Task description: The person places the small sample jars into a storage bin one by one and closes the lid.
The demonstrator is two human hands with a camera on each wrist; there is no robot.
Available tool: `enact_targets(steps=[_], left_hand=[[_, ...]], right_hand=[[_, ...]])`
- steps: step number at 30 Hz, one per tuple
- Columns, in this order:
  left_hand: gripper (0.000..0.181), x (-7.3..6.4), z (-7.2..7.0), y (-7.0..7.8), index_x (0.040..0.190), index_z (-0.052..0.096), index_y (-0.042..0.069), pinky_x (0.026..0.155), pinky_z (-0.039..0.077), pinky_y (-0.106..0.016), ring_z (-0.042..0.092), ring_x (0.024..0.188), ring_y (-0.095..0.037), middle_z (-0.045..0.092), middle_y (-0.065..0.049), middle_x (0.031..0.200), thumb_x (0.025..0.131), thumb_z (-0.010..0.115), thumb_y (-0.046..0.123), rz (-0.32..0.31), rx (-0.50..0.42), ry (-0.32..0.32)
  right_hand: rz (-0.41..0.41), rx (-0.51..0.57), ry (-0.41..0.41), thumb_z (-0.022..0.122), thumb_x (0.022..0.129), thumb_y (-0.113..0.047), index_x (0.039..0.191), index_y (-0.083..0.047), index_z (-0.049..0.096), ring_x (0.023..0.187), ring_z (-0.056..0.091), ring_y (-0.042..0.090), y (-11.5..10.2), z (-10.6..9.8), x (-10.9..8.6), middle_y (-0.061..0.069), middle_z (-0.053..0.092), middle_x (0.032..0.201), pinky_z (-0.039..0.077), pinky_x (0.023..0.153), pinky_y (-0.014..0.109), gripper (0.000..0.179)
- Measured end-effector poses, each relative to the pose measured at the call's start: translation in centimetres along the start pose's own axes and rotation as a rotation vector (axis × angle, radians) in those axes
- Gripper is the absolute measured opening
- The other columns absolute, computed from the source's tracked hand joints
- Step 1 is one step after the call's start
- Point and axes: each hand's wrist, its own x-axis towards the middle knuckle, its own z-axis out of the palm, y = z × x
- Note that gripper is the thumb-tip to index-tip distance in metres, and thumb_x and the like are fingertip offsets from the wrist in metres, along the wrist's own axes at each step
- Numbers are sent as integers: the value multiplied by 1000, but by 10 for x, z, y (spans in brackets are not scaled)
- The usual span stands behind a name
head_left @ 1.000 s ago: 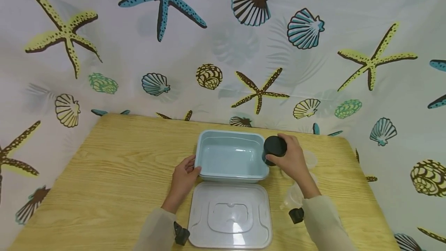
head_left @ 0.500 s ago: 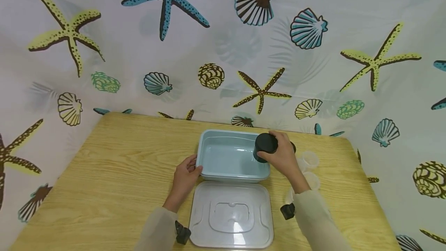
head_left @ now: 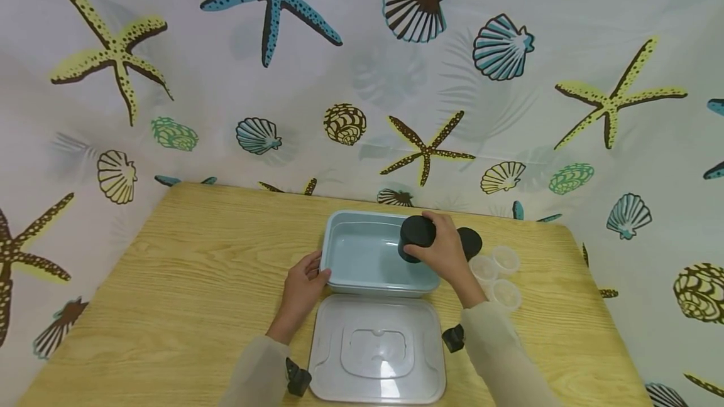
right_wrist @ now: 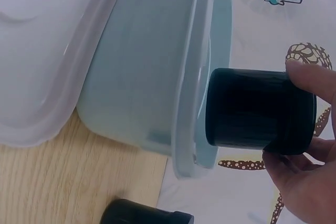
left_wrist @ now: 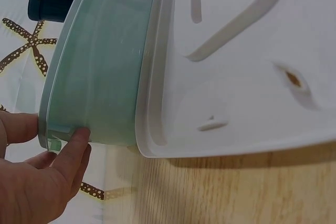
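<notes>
From where I stand, the left hand [head_left: 302, 284] pinches the near-left corner of the blue tub [head_left: 356, 256], presumably to steady it; the left wrist view shows a digit along the outer wall, unclear from the head. The tub sits near the middle of the tabletop's [head_left: 198, 269] back edge, its pale lid [head_left: 376, 350] flat just beside its near side, likely for clear access. Over the tub's right part, the right hand [head_left: 445, 250] grips a black jar [head_left: 417, 232] round its top, perhaps leaving the base free; the right wrist view reveals its side, though I cannot tell whether it touches the tub. Toward the right edge stand a second black jar [head_left: 470, 242] and three clear cups [head_left: 506, 294], these seen only from the head.
</notes>
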Motion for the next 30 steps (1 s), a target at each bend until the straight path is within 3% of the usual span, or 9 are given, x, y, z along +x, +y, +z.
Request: enact_targets(steps=[20,30], left_hand=[[48,-1,-2,1,137,46,-2,91,54,-37,55,118,-40,54,-28,129,91,58,1,16,-20,2],[47,-3,-3,2,137,45,-3,90,55,-36,55,118,-40,54,-28,129,91,57,0,19,-27,4]], right_hand=[[-12,69,-32,81,74,-18,135,0,47,117,49,37,-6,38,13,21,47,130,43,99,52,72],[-17,45,-54,81,75,-20,135,-2,48,115,51,37,-14,54,20,21,49,129,45,97,52,70]])
